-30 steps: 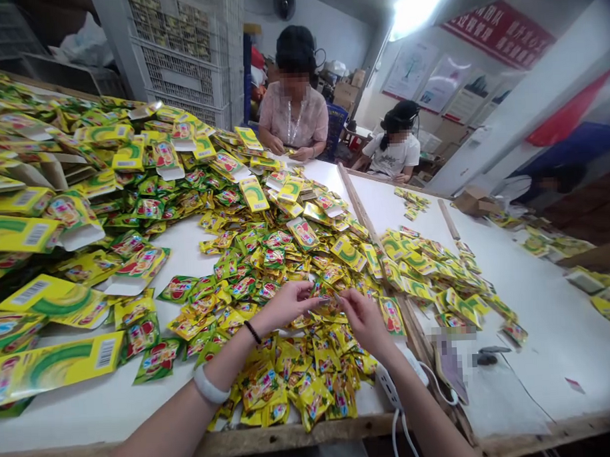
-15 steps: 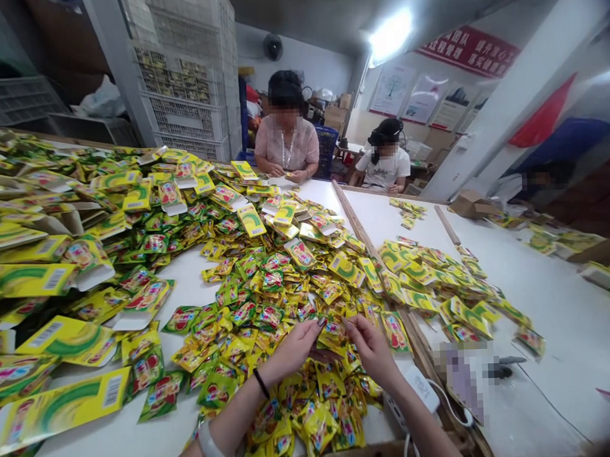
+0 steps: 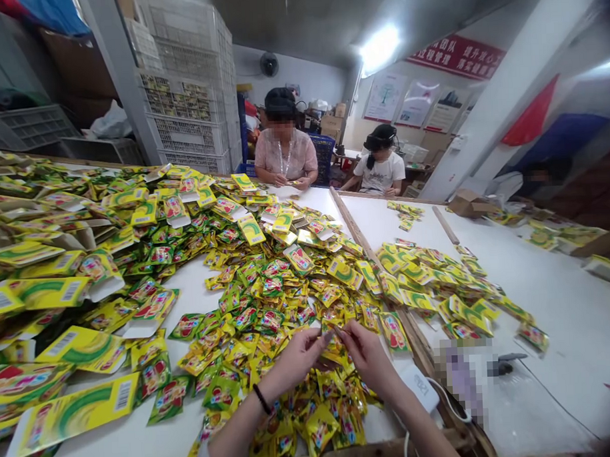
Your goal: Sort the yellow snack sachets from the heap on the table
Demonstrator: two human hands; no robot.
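My left hand (image 3: 299, 356) and my right hand (image 3: 365, 352) are close together over a heap of small yellow and green sachets (image 3: 319, 428). Thumb and fingers are pinched on each hand, fingertips nearly meeting. Yellow print shows between them, but whether it is a held packet or the heap behind I cannot tell. Flat yellow cartons (image 3: 74, 410), some with open flaps, lie to the left. A printed yellow carton (image 3: 395, 332) rests just right of my right hand, against the wooden strip.
A wooden divider (image 3: 355, 220) splits the white table (image 3: 552, 293). Beyond it lie more yellow cartons (image 3: 411, 271). A white power strip (image 3: 421, 391) with cable sits by my right forearm. Two people (image 3: 285, 149) sit across the table, near stacked white crates (image 3: 189, 132).
My hands have drawn closer together, their fingertips now nearly touching. The view has tilted slightly upward and shifted left. The person at the back right has moved an arm.
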